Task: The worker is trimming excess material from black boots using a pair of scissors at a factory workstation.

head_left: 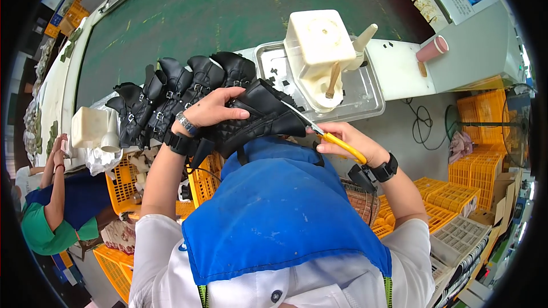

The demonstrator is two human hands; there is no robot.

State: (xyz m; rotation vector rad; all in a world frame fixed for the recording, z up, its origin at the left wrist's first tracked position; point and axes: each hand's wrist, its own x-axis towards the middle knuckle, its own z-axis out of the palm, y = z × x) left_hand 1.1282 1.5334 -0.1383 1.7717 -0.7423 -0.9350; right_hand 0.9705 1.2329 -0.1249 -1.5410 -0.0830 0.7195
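Note:
My left hand is closed on a black quilted boot upper, thumb lying on top of it. It is held above my lap at the bench's near edge. In my right hand is a pair of scissors with yellow handles, gripped with fingers around them. Their metal blades point up and left and lie against the upper's top edge, where small black scraps cling. How far apart the blades are cannot be made out. Several more black buckled boot uppers stand in a row left of my left hand.
A clear plastic tray holds a white container, a brush and black scraps. Beyond runs a green conveyor belt. A pink cup stands at right. Yellow crates surround me. At left another person's arms reach toward the bench.

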